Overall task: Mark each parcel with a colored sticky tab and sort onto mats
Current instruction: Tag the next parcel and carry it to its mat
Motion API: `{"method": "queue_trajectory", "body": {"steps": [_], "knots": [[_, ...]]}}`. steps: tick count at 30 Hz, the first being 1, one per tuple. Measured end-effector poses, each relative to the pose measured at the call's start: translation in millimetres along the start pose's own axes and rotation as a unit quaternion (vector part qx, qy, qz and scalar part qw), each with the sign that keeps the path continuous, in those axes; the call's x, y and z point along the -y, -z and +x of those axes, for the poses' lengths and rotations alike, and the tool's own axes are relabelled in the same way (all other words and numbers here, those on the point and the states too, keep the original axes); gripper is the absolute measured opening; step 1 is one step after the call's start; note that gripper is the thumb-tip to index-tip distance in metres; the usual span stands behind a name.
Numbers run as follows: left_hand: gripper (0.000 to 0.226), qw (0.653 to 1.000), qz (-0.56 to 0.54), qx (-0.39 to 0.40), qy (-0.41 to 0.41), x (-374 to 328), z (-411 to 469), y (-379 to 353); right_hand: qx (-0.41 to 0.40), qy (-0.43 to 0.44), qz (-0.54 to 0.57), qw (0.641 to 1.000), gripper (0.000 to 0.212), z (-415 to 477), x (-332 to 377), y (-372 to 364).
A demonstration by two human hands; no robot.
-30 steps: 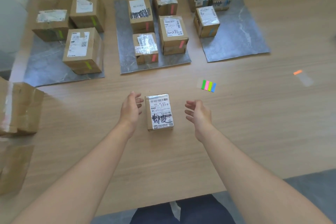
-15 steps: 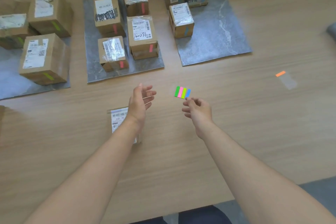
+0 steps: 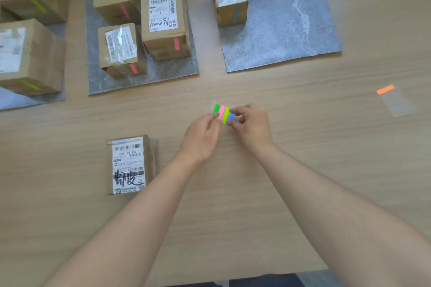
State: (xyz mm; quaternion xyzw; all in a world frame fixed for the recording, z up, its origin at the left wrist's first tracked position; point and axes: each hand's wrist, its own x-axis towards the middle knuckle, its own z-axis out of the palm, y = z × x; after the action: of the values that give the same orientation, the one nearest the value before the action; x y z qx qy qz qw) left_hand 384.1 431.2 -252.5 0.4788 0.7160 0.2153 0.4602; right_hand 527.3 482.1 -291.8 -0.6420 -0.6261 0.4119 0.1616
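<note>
Surface: a pale wood-grain table (image 3: 303, 170) fills nearly the whole view.
Mats: three grey marbled mats lie at the far side, the left mat (image 3: 14, 100), middle mat (image 3: 163, 74) and right mat (image 3: 291, 30), with strips of bare wood between them.
Sorted boxes: the cardboard boxes on the left mat carry green tabs, those on the middle mat pink tabs, and the near box on the right mat a blue tab.
Unmarked parcel (image 3: 129, 165): lies flat on bare wood, label up, nearer than the middle mat and left of the hands.
Sticky tab pad (image 3: 221, 112): sits between both hands, above the table centre.
Left hand (image 3: 203, 140): fingers curled, pinching the pad's near left edge.
Right hand (image 3: 251, 126): fingertips pinching at the blue strip.
Far right: an orange tab (image 3: 385, 89) sits on a clear sheet (image 3: 396, 105), well apart from the hands.
</note>
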Motion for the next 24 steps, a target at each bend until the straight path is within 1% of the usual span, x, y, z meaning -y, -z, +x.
{"method": "queue_trajectory", "body": {"steps": [1, 2, 3, 6, 10, 12, 14, 17, 20, 24], "knots": [[0.055, 0.996, 0.091, 0.013, -0.015, 4, 2, -2, 0.011, 0.008, -0.025, 1.0, 0.029, 5, -2, -1], [0.053, 0.988, 0.154, 0.022, -0.023, 5, 2, -3, 0.018, 0.008, -0.045, 0.999, 0.029, 9, -4, -3], [0.05, 0.981, 0.19, 0.027, -0.033, 6, 1, -4, 0.019, 0.006, -0.055, 0.998, 0.029, 12, -5, -4], [0.051, 0.965, 0.247, 0.038, -0.074, 6, -1, -5, 0.009, 0.006, -0.059, 0.998, 0.027, 16, -7, -4], [0.062, 0.931, 0.339, 0.041, -0.129, 7, -3, -3, 0.018, 0.016, -0.074, 0.997, 0.025, 20, -3, -3], [0.064, 0.913, 0.381, 0.047, -0.139, 6, -5, -4, 0.028, 0.015, -0.089, 0.995, 0.022, 23, -1, -2], [0.061, 0.904, 0.402, 0.048, -0.139, 7, -7, -6, 0.034, 0.014, -0.098, 0.995, 0.018, 26, 1, -2], [0.059, 0.908, 0.395, 0.04, -0.135, 10, -9, -8, 0.046, 0.033, -0.136, 0.989, 0.013, 28, 4, 1], [0.06, 0.911, 0.388, 0.039, -0.135, 13, -8, -12, 0.046, 0.081, -0.186, 0.978, 0.018, 22, 5, 2], [0.069, 0.912, 0.383, 0.048, -0.141, 15, -5, -19, 0.031, 0.134, -0.214, 0.967, 0.024, 14, 2, 0]]}}
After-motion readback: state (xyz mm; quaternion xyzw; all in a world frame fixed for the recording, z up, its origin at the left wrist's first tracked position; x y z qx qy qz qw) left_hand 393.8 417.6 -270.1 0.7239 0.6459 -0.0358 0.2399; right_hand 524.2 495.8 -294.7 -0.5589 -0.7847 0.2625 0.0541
